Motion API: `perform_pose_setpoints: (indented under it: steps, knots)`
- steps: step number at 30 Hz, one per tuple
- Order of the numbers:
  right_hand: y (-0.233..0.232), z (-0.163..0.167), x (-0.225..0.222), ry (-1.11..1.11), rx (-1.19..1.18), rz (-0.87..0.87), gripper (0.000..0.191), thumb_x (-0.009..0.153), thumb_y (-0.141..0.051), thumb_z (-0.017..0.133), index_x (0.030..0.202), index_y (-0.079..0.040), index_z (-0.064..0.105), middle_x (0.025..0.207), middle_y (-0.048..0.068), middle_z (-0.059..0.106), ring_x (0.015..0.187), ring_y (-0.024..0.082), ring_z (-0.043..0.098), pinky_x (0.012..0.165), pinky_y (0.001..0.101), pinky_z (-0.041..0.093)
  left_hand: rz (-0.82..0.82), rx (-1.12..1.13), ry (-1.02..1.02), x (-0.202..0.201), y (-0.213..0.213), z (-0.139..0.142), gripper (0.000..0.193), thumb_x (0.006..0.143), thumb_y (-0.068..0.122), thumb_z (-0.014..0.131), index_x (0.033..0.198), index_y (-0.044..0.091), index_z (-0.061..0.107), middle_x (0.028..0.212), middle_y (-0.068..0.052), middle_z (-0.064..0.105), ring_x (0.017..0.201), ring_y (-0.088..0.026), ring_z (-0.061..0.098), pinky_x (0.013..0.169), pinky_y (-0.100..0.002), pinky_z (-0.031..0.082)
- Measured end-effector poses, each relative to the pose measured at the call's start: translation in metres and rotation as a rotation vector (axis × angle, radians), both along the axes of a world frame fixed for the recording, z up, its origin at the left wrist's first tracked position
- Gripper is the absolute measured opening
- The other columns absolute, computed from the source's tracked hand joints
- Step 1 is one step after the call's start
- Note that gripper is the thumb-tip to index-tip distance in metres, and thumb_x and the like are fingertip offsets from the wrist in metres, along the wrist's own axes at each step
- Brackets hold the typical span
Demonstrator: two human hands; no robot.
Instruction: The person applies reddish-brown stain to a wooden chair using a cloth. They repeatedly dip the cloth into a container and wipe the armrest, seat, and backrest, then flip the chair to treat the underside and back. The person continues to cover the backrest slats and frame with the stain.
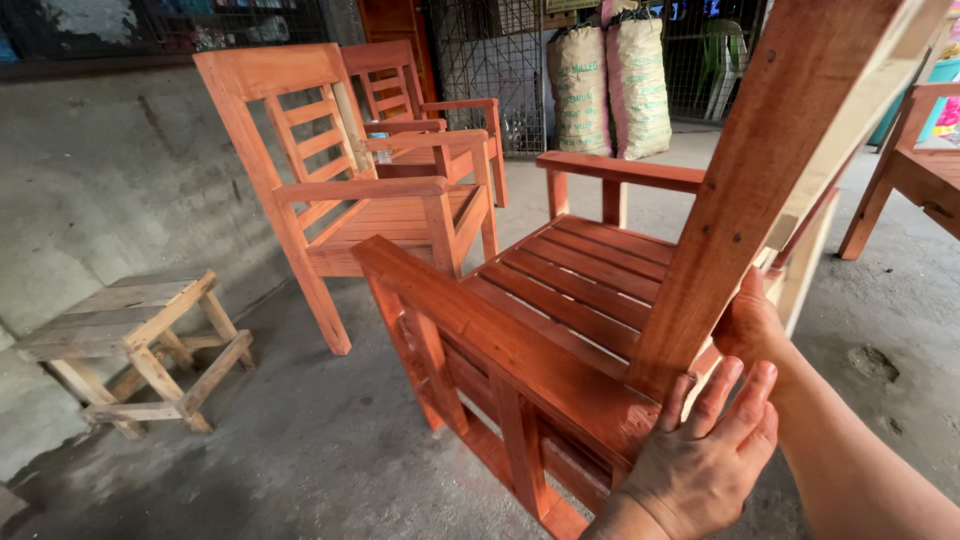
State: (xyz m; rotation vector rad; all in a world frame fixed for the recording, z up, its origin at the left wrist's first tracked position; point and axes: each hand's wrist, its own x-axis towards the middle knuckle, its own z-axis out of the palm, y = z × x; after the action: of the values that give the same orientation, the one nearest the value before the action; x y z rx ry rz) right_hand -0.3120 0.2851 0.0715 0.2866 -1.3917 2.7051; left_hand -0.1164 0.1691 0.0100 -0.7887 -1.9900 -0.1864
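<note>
A reddish-stained wooden armchair [580, 290] with a slatted seat stands right in front of me on the concrete floor. My left hand [700, 460] lies flat with its fingers spread on the rear end of the near armrest [470, 310], beside the foot of the back post [760, 170]. My right hand [750, 325] reaches in from the right and wraps around the far side of that back post, low down near the seat. Its fingers are hidden behind the wood.
Two more stained armchairs [340, 190] [420, 110] stand behind, along a concrete wall [100, 180]. A small bare-wood stool [140, 340] sits at the left. Two filled sacks [610, 85] lean against wire mesh at the back. Part of another chair [920, 170] shows at the right edge.
</note>
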Motion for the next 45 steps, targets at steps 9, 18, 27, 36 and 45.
perform_pose_setpoints:
  steps: [9,18,27,36,45]
  knots:
    - [0.033,-0.004,0.075,0.059,0.046,-0.082,0.065,0.1,-0.052,0.047,0.147,-0.008,0.045,0.156,0.013,0.048,0.144,0.03,0.044,0.12,0.0491,0.033,0.091,-0.176,0.148,0.03,-0.051,-0.005,0.046,0.109,0.018,0.043,0.152,0.016,0.058,0.177,-0.004,0.026,0.166,-0.024,0.011,0.134,-0.049,-0.003]
    - [0.13,-0.03,0.124,0.208,-0.103,-0.218,0.069,0.101,-0.057,0.042,0.151,-0.011,0.044,0.155,0.011,0.049,0.142,0.03,0.047,0.119,0.0488,0.038,-0.103,-0.373,0.149,0.008,0.014,0.008,0.053,0.105,0.023,0.04,0.155,0.013,0.053,0.173,-0.006,0.025,0.162,-0.024,0.008,0.13,-0.051,-0.006]
    - [0.112,-0.033,0.116,0.089,-0.178,-0.333,0.059,0.101,-0.051,0.047,0.143,-0.01,0.051,0.148,0.009,0.057,0.136,0.027,0.053,0.117,0.0469,0.042,-0.236,-0.196,0.157,-0.012,-0.015,-0.005,0.056,0.116,0.022,0.048,0.167,0.016,0.028,0.179,-0.004,0.015,0.166,-0.022,0.007,0.135,-0.052,-0.003]
    - [0.016,-0.057,0.076,-0.06,-0.369,-0.487,0.035,0.099,-0.041,0.058,0.117,-0.011,0.064,0.126,0.007,0.065,0.119,0.024,0.058,0.108,0.0426,0.046,-0.028,-0.277,0.071,-0.067,-0.134,-0.014,0.069,0.101,0.029,0.051,0.164,0.016,0.026,0.174,-0.009,0.017,0.161,-0.028,0.009,0.128,-0.056,0.011]
    - [-0.145,-0.066,0.115,-0.258,-0.266,-0.534,0.058,0.082,-0.044,0.08,0.118,-0.003,0.061,0.122,0.011,0.066,0.114,0.023,0.059,0.101,0.0401,0.047,0.283,-0.36,0.12,-0.114,-0.281,0.008,0.079,0.095,0.056,0.045,0.161,0.024,0.015,0.17,0.0,-0.002,0.158,-0.021,-0.008,0.124,-0.061,0.001]
